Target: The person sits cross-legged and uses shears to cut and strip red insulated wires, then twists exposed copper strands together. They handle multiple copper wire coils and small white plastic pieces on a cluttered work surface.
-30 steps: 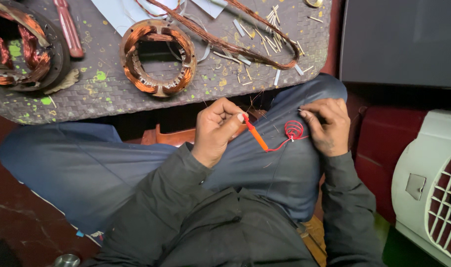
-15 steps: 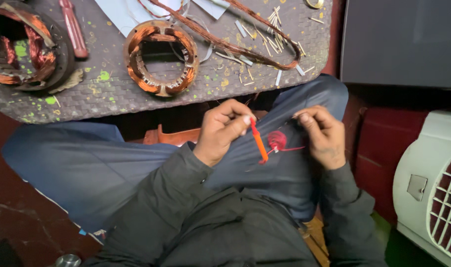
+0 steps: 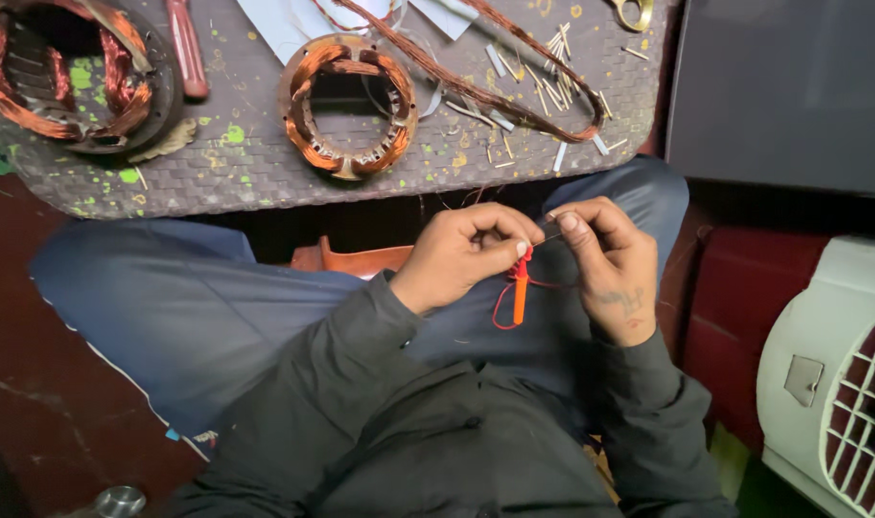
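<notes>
— What have your hands got?
— My left hand pinches an orange tool above my lap, fingers closed round it. My right hand nips a fine wire, thumb and forefinger together.
— And the red thread?
— Looped below the tool, near the copper-wound stator on the bench.

A grey woven board, flecked with green paint, is laid across the top of the view, above the hands. On it, up and to the left of the hands, a copper-wound stator ring is seen, with a larger wound stator and a red tool handle farther left. Short pale strips are scattered directly above. A dark panel is set to the upper right, a white grilled housing to the lower right. Dark reddish floor is seen at lower left.
</notes>
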